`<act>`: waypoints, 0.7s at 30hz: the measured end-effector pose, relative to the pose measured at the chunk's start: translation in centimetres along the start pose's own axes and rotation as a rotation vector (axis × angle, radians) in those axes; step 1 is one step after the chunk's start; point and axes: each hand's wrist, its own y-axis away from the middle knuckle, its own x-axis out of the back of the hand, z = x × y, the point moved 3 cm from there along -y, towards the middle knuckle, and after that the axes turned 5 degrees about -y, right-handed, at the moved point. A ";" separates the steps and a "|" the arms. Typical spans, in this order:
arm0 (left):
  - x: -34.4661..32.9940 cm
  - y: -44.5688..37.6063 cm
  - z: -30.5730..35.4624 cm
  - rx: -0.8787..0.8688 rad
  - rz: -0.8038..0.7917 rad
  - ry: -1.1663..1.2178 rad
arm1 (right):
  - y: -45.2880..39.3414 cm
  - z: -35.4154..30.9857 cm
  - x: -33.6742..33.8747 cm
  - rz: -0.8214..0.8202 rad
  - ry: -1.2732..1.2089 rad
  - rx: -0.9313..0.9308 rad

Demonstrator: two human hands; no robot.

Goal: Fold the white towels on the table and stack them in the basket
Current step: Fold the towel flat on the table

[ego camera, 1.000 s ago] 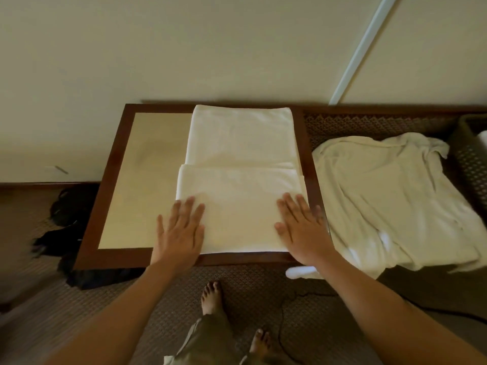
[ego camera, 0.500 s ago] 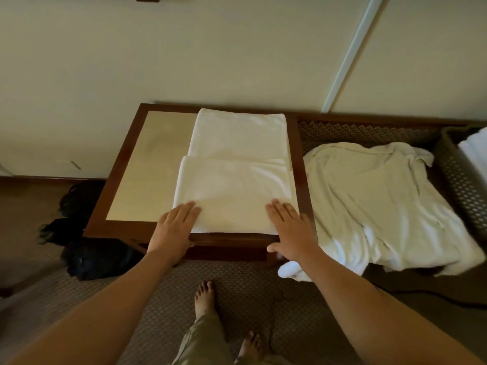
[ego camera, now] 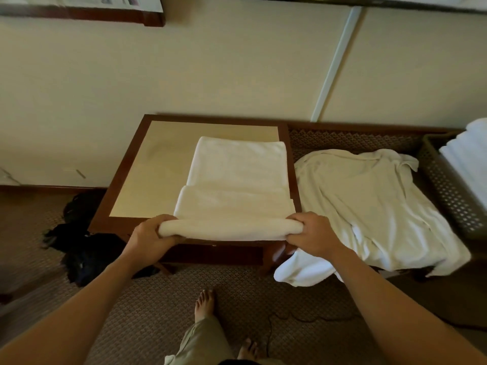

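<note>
A partly folded white towel (ego camera: 237,177) lies on the right half of the wooden table (ego camera: 155,164). My left hand (ego camera: 151,237) grips the towel's near left corner and my right hand (ego camera: 312,234) grips its near right corner. The near folded edge is lifted off the table's front edge between them. A brown woven basket (ego camera: 445,185) stands at the far right with folded white towels (ego camera: 471,156) stacked in it.
A rumpled white towel (ego camera: 369,206) is spread over a low surface between table and basket, with one end hanging to the floor. Dark bags (ego camera: 84,248) lie on the carpet left of the table. My bare feet (ego camera: 205,304) and a black cable are below.
Both hands lay flat on the towel's near part before. They have slid back to its near edge, curled round the corners and raised that edge. The view has tilted up.
</note>
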 end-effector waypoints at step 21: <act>2.0 -14.3 6.2 0.165 0.324 0.268 | -9.4 -3.1 3.9 0.401 -0.650 -0.148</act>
